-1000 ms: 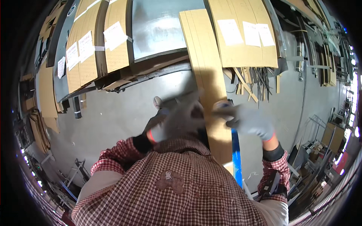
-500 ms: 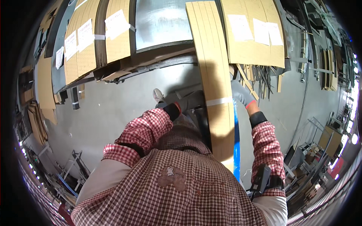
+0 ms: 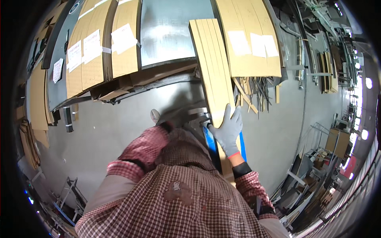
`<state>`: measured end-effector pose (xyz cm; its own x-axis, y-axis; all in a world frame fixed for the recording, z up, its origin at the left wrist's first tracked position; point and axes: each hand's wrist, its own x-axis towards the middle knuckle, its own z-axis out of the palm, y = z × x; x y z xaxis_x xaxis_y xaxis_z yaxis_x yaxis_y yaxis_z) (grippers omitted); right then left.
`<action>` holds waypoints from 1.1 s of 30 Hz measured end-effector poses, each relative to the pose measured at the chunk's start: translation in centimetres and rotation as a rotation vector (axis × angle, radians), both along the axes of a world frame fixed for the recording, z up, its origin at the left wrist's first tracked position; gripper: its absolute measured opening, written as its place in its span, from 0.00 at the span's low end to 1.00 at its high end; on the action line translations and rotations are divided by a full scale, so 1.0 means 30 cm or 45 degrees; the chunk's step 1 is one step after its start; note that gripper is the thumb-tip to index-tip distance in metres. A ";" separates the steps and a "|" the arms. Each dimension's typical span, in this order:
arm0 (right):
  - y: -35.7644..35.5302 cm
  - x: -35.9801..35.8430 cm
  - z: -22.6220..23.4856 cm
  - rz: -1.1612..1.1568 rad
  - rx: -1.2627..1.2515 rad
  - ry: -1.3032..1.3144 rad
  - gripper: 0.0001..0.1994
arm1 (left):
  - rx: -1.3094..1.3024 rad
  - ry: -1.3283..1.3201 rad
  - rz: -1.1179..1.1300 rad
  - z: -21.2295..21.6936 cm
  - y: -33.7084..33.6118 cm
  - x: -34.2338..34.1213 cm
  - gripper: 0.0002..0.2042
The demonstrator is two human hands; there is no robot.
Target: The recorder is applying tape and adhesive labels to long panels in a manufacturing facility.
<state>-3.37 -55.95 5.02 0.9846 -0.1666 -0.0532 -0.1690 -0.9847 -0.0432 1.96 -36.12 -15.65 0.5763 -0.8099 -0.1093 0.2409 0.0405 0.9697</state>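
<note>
Cardboard strip bundle [image 3: 214, 75], long and narrow, held out ahead of the person over the grey floor [image 3: 119, 131].

Its far end reaches up against the flat cardboard stacks [image 3: 119, 47] and a metal sheet [image 3: 170, 31]; the near end runs down over a blue frame [image 3: 242, 144]. The right hand [image 3: 228, 131], gloved in grey, lies flat with fingers spread on the bundle's right edge. The left hand [image 3: 155, 116] is mostly hidden behind the checked sleeve [image 3: 143, 148], so its grip cannot be told. Loose offcuts [image 3: 254, 93] crowd the right side; bare floor lies open to the left. The bundle is tan, ribbed lengthwise, with a pale tape band.
</note>
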 end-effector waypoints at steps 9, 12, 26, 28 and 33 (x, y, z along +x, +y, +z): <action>-0.094 0.002 0.089 -0.177 1.466 0.050 0.36 | 0.534 -0.539 0.267 0.585 -0.399 0.099 0.14; -0.236 0.016 0.285 -0.357 1.374 -0.141 0.28 | 0.703 -0.842 0.092 0.608 -0.392 0.063 0.13; -0.724 0.386 -0.278 0.630 -0.426 0.938 0.15 | 0.432 -0.988 0.222 0.596 -0.384 0.018 0.22; -0.737 0.347 -0.278 0.429 -0.331 0.871 0.15 | 0.457 -1.122 0.346 0.565 -0.333 0.070 0.20; -0.331 0.413 -0.016 0.273 0.202 0.702 0.14 | 0.945 -0.651 0.568 0.500 -0.288 0.066 0.23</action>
